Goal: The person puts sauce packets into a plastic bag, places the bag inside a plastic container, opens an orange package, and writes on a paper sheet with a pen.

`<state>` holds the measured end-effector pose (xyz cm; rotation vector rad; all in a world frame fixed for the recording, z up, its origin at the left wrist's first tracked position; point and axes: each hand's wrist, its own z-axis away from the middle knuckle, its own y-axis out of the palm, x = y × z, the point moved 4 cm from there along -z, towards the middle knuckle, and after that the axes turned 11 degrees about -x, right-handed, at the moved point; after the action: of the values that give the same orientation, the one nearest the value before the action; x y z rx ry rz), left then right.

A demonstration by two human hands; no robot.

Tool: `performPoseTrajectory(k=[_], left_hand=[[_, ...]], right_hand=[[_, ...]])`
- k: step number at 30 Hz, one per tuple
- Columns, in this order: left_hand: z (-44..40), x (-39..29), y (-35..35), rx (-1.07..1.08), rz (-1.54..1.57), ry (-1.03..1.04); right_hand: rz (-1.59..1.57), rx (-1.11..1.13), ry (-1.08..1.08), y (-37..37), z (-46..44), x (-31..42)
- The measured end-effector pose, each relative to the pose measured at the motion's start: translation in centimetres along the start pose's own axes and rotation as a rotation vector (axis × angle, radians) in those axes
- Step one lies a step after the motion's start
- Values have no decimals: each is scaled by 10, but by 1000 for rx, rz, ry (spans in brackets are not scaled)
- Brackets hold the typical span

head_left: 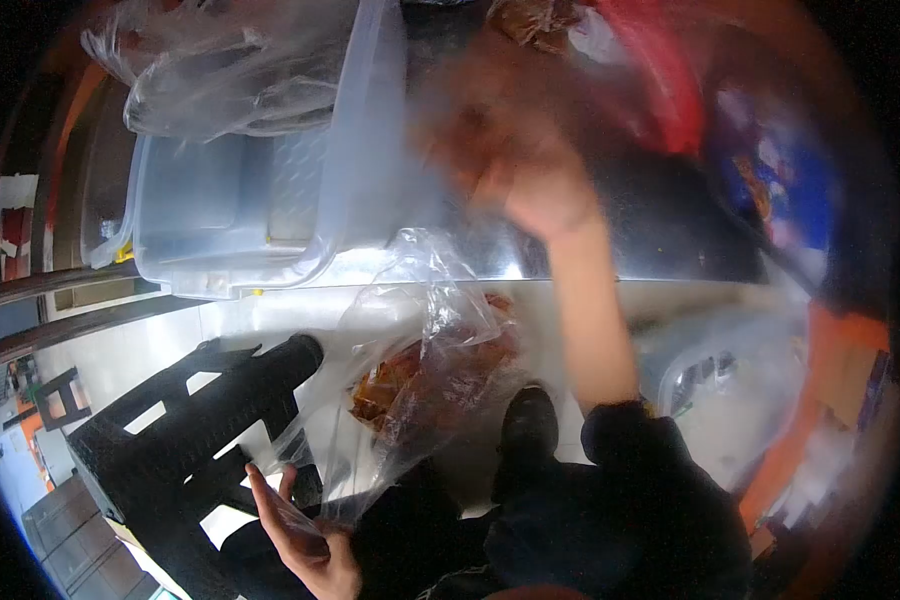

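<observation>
My left hand (315, 555) is low in the view, with the edge of a clear plastic bag (445, 310) gripped near the thumb and one or two fingers stretched out. The bag spreads up and to the right from it. Orange-brown wrapped items (395, 385) show through the film, too creased to name. Over the dark metal tabletop (660, 225), my right hand (535, 180) is smeared by motion. A brownish blur lies at its fingers, and I cannot make out whether it holds something.
Left of my right hand stands a translucent plastic bin (200, 215) with crumpled clear film (240, 80) over it. A black plastic stool or crate (210, 430) is at lower left. Red and blue packaging (780, 180) lies at the right. My shoe (528, 425) is on the pale floor.
</observation>
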<state>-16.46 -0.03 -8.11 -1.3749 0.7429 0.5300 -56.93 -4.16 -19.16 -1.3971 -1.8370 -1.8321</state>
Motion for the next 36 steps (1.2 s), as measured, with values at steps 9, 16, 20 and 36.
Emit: performPoseTrajectory(k=[9,16,20,36], left_hand=[[5,7,-5,-10,36,115],[7,13,-12,-23,84,-73],[5,-21,-3,-15,129,-180],[-3,-23,8,-12,25,-17]], right_hand=[[1005,1138,516,125,103,-120],[864,-8,121,-21,-54,-5],[1265,-749,-655,-189,-162,28],[83,-486,-226,-76,-63,32]])
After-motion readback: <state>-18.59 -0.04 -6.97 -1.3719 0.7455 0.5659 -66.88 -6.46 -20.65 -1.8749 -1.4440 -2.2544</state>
